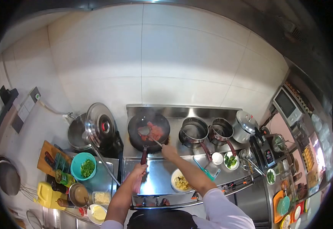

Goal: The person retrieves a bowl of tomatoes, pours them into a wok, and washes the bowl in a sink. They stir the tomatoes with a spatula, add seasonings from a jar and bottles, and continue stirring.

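Observation:
My left hand (137, 171) is closed around the dark handle of a black wok (136, 143) on the stove. Something pinkish, perhaps a cloth (137, 187), hangs beneath that hand. Chopped red pieces that look like tomato (156, 132) lie in the wok, with a little steam above them. A metal ladle (155, 141) is gripped in my right hand (169, 152), its round head down in the wok beside the red pieces. Below my right forearm, partly covered by it, stands a white bowl (173, 176) of yellow scrambled egg (181, 183).
Two saucepans (194, 129) (221, 131) and a lidded pot (245, 124) stand right of the wok. A large lid (99, 126) leans at left, near a turquoise bowl (74, 168) of chopped greens. A teal-handled tool (204, 169) and a plate of greens (231, 162) lie at right.

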Motion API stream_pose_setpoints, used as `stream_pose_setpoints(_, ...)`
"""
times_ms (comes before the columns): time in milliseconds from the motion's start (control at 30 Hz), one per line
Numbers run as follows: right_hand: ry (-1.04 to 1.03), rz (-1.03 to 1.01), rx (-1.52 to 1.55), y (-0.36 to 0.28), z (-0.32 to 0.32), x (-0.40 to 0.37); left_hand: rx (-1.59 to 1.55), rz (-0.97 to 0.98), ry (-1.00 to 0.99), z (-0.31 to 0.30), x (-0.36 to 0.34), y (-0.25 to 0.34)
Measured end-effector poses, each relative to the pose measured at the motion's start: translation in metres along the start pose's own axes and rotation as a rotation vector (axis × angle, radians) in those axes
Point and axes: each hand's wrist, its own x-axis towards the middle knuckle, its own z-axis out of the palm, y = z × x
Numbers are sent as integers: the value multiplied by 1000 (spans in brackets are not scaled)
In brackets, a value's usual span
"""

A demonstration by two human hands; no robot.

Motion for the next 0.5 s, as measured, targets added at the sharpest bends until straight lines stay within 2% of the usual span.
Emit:
stream_pose_setpoints(100,-153,-45,-146,6,-47,-14,-62,35,-17,-2,7,-11)
stream_pose_setpoints(167,-108,-13,-188,12,-66,-20,-78,28,-24,-3,5,-13)
stream_pose_setpoints(300,-22,29,-189,15,-56,-30,-32,-7,-19,-3,1,-3)
stream_pose_setpoints(433,-160,6,-228,10,-53,-41,-22,34,-21,-4,0,-5)
stream_pose_setpoints(500,-214,27,-274,-2,-84,-51,-25,28,-19,-5,4,-9)
